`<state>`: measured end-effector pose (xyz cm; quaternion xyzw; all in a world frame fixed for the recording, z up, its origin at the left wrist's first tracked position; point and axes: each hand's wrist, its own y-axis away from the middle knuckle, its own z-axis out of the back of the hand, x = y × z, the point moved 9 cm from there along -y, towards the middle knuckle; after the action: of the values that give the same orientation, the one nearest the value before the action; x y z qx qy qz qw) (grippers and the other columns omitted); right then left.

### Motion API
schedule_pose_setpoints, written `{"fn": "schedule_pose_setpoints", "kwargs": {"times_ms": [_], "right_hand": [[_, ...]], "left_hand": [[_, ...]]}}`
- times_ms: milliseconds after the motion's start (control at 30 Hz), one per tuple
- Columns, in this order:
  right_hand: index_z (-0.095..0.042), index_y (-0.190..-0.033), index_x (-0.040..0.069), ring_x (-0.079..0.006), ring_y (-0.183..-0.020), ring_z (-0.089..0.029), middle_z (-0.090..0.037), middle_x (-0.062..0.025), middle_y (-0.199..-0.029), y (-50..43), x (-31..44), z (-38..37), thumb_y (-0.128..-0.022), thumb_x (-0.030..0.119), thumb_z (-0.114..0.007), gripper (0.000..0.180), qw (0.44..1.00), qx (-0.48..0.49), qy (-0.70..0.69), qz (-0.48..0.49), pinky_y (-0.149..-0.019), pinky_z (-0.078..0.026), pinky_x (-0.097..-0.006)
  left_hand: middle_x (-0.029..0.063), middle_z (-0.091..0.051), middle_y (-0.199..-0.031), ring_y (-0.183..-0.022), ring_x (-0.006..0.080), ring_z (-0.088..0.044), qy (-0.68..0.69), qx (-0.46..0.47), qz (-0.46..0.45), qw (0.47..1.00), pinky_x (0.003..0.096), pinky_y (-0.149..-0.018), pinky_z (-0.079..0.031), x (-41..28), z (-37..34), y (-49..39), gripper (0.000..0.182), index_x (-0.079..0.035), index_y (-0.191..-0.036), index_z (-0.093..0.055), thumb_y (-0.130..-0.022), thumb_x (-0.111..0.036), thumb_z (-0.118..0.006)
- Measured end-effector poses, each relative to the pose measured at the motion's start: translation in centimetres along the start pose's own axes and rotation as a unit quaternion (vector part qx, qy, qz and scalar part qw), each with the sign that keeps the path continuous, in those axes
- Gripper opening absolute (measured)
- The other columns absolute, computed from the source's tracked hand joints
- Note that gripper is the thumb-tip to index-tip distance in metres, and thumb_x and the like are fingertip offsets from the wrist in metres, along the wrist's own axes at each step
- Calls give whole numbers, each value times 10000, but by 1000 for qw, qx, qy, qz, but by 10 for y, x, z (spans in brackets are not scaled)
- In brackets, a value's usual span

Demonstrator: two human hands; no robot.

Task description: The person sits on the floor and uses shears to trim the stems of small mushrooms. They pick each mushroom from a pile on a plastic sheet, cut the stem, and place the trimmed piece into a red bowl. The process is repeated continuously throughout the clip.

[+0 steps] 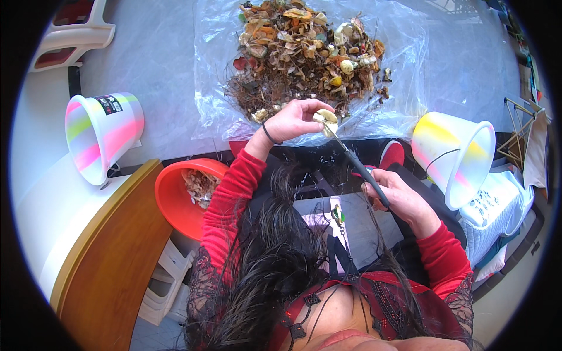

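Note:
Between the thumb and fingers of my left hand (293, 117) is a pale cream mushroom piece (326, 121). My right hand (401, 193) grips the dark handle of a slim tool (361, 167), which looks like a narrow knife. Its thin metal end reaches the mushroom piece and appears to touch it. Beyond my hands, a heap of mixed mushrooms (303, 48) in brown, orange and cream lies among pine needles and plant debris. Under the heap a clear plastic sheet (401, 83) is spread over the floor.
An orange-red basin (169, 197) with pale scraps (199, 186) stands left of my left arm. Two striped plastic buckets lie tipped, one at left (120, 127) and one at right (439, 153). A wooden panel (114, 263) and a white plastic stool (164, 281) stand lower left.

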<state>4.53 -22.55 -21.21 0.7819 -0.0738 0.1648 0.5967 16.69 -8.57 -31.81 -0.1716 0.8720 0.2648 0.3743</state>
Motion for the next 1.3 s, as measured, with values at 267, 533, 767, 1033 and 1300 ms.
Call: {"fn": "schedule_pose_setpoints", "kwargs": {"times_ms": [267, 533, 767, 1033, 1300], "right_hand": [[-515, -876, 63, -30, -506, -450, -477, 31, -666, 6, 21, 21, -848, 342, -647, 310, 992, -99, 50, 56, -457, -342, -157], [-527, -840, 76, -49, -578, -493, -502, 31, -680, 3, 8, 2, -820, 366, -685, 331, 1000, -17, 16, 17, -499, -378, -188], [-517, -906, 61, -30, -548, -405, -472, 38, -715, 2, 2, 2, -840, 315, -655, 297, 1000, -19, 24, -2, -493, -322, -173], [-507, -901, 61, -27, -518, -432, -465, 33, -668, 3, 12, 15, -835, 324, -660, 312, 997, -74, 17, 32, -467, -330, -164], [-507, -883, 61, -36, -514, -457, -504, 20, -672, 8, 18, 13, -853, 337, -631, 303, 994, -79, 45, 56, -459, -338, -164]], "left_hand": [[57, -623, -1107, -1001, 126, -592, 33, 22, 29, 999, 264, -900, -458, 11, 7, 4, 439, 0, -1227, -536, -801, -44, -629], [79, -619, -1109, -1006, 147, -603, 64, -25, 11, 998, 285, -921, -468, 5, 18, 8, 468, 5, -1255, -502, -801, -10, -614], [73, -623, -1124, -1018, 140, -601, 43, -6, 7, 999, 268, -902, -464, 2, 11, 6, 469, -17, -1261, -506, -815, -62, -644], [70, -629, -1091, -990, 136, -607, 39, -29, 18, 999, 278, -905, -472, 1, 15, 10, 428, 2, -1221, -536, -804, -28, -624], [64, -632, -1089, -944, 121, -613, 35, -171, -76, 982, 245, -823, -490, -2, 55, 32, 407, -7, -1205, -548, -801, -11, -592]]}}
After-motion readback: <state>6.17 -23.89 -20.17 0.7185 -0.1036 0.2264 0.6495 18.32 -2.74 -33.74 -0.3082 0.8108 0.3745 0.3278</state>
